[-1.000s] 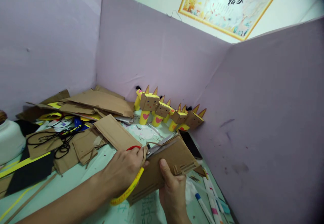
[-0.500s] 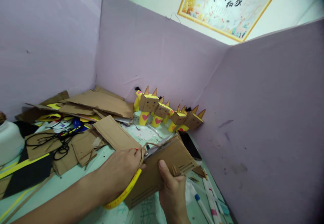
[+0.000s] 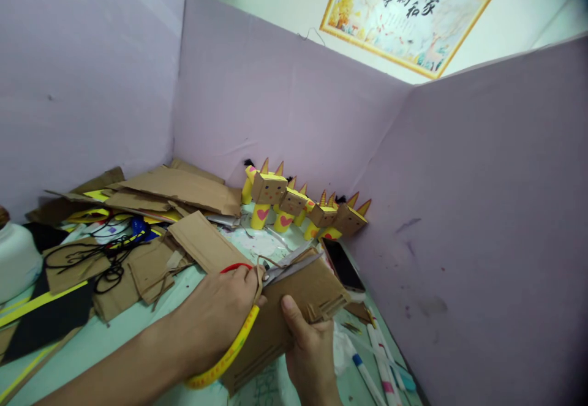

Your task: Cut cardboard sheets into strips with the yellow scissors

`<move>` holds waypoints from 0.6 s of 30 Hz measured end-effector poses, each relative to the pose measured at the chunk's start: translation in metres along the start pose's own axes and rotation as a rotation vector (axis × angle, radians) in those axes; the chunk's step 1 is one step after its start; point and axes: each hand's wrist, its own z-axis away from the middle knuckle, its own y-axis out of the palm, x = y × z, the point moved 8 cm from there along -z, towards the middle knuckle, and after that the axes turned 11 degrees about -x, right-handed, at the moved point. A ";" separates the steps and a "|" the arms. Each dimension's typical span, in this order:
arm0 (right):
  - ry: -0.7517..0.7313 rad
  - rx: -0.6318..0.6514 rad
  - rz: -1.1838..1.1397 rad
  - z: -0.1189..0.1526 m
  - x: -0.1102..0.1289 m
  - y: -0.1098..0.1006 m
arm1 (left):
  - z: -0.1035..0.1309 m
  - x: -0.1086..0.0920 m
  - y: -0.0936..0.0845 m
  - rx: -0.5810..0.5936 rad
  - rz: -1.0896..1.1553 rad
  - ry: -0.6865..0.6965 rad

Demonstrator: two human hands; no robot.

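My left hand (image 3: pixel 229 305) is closed round the handles of a pair of scissors (image 3: pixel 294 269), a red handle loop showing above the knuckles. Their blades are apart along the upper edge of a brown cardboard piece (image 3: pixel 275 320), and a thin cardboard strip (image 3: pixel 279 264) curls off near them. My right hand (image 3: pixel 312 351) grips that cardboard from below right, its thumb flat on the face and its other fingers hidden behind. A curved yellow strip with orange marks (image 3: pixel 229 351) hangs beside my left wrist.
Several yellow-and-cardboard horned figures (image 3: pixel 285 201) stand by the back wall. Flat cardboard (image 3: pixel 184 188) and black cord (image 3: pixel 117 259) lie left, near a white bottle (image 3: pixel 18 262). A phone (image 3: pixel 342 265) and markers (image 3: pixel 381 363) lie right. Lilac panels (image 3: pixel 294 81) enclose the table.
The scissor blades have spread apart, and more of the red handle shows. The cardboard and my right hand have shifted slightly left and down.
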 end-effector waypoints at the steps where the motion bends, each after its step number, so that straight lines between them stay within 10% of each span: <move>1: -0.005 0.002 -0.004 0.000 0.000 0.000 | 0.001 0.000 0.000 0.002 0.001 0.000; 18: -0.061 -0.015 -0.008 -0.002 -0.002 -0.002 | 0.002 0.001 0.012 0.082 -0.036 -0.031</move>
